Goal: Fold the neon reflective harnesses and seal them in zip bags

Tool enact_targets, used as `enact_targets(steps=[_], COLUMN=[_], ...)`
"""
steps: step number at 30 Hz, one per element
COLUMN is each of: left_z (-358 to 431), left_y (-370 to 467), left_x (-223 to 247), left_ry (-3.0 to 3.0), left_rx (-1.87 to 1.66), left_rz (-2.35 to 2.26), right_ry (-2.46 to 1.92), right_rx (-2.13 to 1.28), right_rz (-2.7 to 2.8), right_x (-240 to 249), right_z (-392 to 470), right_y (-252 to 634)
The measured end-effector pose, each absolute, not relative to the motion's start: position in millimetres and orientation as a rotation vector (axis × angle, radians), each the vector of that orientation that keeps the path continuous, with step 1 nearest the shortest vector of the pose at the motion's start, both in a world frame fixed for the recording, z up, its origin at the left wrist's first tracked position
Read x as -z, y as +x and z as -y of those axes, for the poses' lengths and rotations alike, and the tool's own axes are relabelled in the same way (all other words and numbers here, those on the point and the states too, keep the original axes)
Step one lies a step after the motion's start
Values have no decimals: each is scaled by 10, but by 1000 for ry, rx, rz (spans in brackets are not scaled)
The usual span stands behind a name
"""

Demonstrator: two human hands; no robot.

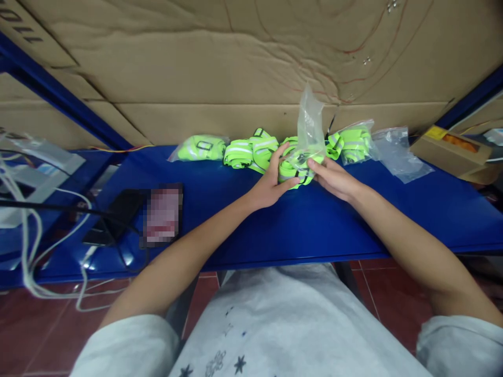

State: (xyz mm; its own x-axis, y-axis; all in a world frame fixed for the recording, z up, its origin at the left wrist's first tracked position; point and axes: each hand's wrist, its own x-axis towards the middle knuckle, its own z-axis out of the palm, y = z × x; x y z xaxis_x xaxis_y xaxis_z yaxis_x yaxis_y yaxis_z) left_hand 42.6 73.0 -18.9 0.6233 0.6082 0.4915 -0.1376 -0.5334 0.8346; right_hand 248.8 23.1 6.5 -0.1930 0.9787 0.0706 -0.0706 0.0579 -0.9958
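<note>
Between my hands is a rolled neon-green strap bundle (293,172) with silver stripes, partly inside a clear plastic bag (310,123) whose top stands up above it. My left hand (270,183) is wrapped round the bundle's left side, thumb along its front. My right hand (334,175) pinches the bag and bundle from the right. Unbagged green rolls (251,152) lie just left of my hands. A bagged green bundle (202,148) is farther left, and another bagged bundle (357,144) sits to the right. Beside that one lies a flat clear bag (403,152).
The blue shelf (306,225) has cardboard (196,68) behind it. An open cardboard box (451,154) stands at the right. On the left are a black phone (116,217), a blurred-out object (163,214) and white cables (31,251).
</note>
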Motion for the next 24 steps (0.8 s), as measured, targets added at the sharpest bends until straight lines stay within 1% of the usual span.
enact_targets(steps=[2, 7, 11, 16, 20, 22, 24], left_z=[-730, -747, -753, -714, -704, -703, -695], left_y=[439, 460, 462, 458, 466, 472, 475], left_x=[228, 319, 308, 252, 266, 275, 269], left_ry=[1965, 2003, 2001, 2019, 1998, 1985, 1974], left_rx=[-1001, -969, -984, -915, -932, -950, -938], left_rz=[-385, -441, -439, -370, -359, -343, -334], right_ry=[-1077, -1207, -1166, -1168, -1130, -1102, -1082], right_rx=[-1183, -579, -340, -222, -204, -278, -437], right_rz=[1408, 1662, 1738, 1721, 1773, 1681, 1476], right_x=[-40, -35, -40, -74, -68, -66, -78], right_z=[-241, -238, -223, -199, -189, -199, -224], right_y=[2490, 2510, 2521, 2560, 2578, 2558, 2527])
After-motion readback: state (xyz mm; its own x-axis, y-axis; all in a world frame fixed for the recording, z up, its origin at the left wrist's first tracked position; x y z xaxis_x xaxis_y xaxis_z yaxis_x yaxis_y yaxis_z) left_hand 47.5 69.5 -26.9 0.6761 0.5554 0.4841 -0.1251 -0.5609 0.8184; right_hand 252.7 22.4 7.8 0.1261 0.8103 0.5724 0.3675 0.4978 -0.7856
